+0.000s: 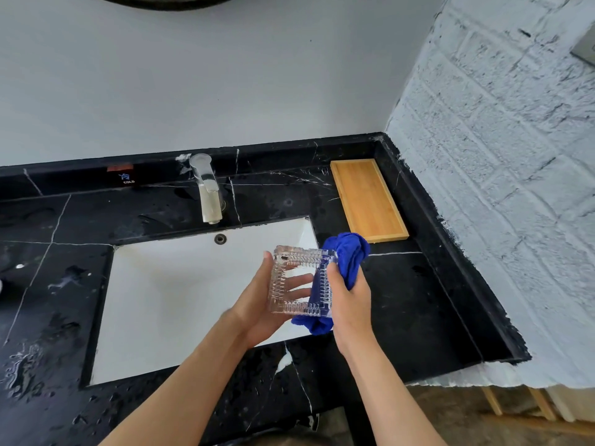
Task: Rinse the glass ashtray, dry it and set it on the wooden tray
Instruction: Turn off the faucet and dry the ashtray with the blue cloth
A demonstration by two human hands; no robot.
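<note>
body: two bare forearms | hands (257, 304): bare, no rings | sleeves: none visible

— What sort of room was it?

— A bathroom, or a washroom of that kind. A white rectangular undermount basin (180, 284) sat in a black marble countertop with white veins (402, 300), wet with droplets, and a chrome tap (207, 191) stood behind it beside a small label reading "COLD" (128, 180).

— Anything else?

— A plain grey wall (225, 75) behind, a white-painted rough brick wall (499, 156) at the right, and a dark curved rim, perhaps a mirror's, at the top edge.
</note>
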